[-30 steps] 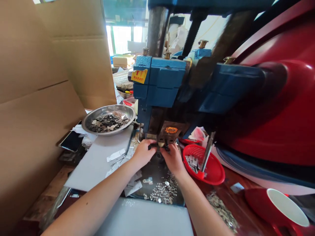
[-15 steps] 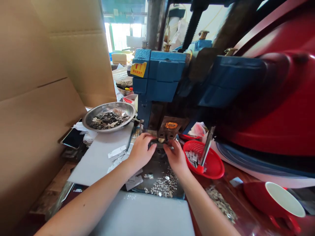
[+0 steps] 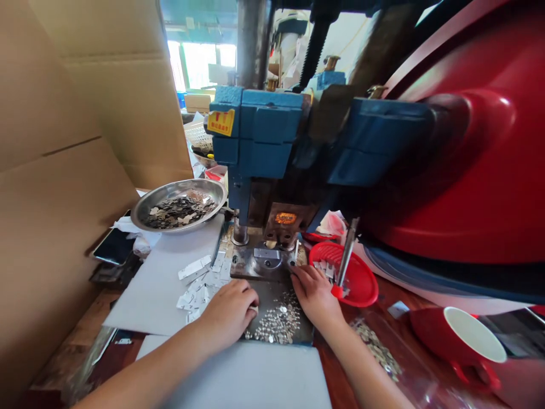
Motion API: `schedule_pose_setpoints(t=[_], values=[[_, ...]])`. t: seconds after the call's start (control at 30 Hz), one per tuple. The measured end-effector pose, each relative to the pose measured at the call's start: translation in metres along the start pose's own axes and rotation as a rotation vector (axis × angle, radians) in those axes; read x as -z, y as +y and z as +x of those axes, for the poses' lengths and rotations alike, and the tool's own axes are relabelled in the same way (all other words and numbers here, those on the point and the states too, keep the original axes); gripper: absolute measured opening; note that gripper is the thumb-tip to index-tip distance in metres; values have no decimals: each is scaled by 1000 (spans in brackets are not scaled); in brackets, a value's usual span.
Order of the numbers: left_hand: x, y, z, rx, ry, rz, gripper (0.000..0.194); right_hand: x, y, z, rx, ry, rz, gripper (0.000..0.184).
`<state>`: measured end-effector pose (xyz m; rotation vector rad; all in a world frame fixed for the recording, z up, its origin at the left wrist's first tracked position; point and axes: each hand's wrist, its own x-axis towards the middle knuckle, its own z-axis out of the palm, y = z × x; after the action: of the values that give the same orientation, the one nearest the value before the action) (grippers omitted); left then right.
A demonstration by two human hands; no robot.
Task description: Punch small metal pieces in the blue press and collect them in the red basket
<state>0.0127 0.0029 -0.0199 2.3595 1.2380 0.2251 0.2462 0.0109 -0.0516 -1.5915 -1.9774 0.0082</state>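
Observation:
My left hand (image 3: pixel 230 311) is low over the dark press bed (image 3: pixel 266 284), its fingers closed round a small pale metal piece (image 3: pixel 254 310) that is mostly hidden. Flat silvery metal plates (image 3: pixel 198 295) lie scattered just left of it. My right hand (image 3: pixel 315 295) rests by the right corner of the steel die base (image 3: pixel 244 267), fingers stretched forward and nothing visible in them. On the die sits a flat metal plate (image 3: pixel 267 254), under the punch head of the blue press (image 3: pixel 272 133). Between my hands spreads a pile of small shiny rivet-like parts (image 3: pixel 276 324).
A steel bowl (image 3: pixel 140 218) of thin metal pieces stands on the left beside a cardboard wall (image 3: pixel 85 102). On the right are a red basket (image 3: pixel 368 284) with metal parts, a lever with a metal shaft (image 3: pixel 348 250), a large red wheel (image 3: pixel 481 182) and a red mug (image 3: pixel 430 329).
Both hands have come back from the die, uncovering the plate on it. My left hand has dropped to the bed and closed on the small piece there; my right has moved slightly down.

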Motion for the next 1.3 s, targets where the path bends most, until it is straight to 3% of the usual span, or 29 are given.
schedule_pose_setpoints(t=[0.13, 0.3, 0.43, 0.57, 0.77, 0.97, 1.17, 1.3], values=[[-2, 2, -3, 23, 24, 15, 14, 2, -7, 1, 98, -26, -193, 28], [-5, 4, -5, 22, 14, -22, 13, 2, -8, -6, 180, -33, -228, 18], [-7, 5, -7, 41, 42, -2, 16, 2, -11, -1, 106, 42, -77, 21], [-7, 6, -9, 25, 22, 40, 13, 3, -25, 25, 17, 160, 72, 22], [-5, 6, -10, 37, 28, 44, 18, -5, -48, 58, -2, 122, -73, 22], [-3, 7, -7, 35, 19, 43, 16, 3, -53, 48, 150, 40, -210, 23], [0, 9, -9, 28, 7, -31, 18, 7, -53, 34, 171, -14, -164, 31], [18, 10, 1, 10, 141, -246, 34, 2, -44, 26, 113, 47, -72, 31]])
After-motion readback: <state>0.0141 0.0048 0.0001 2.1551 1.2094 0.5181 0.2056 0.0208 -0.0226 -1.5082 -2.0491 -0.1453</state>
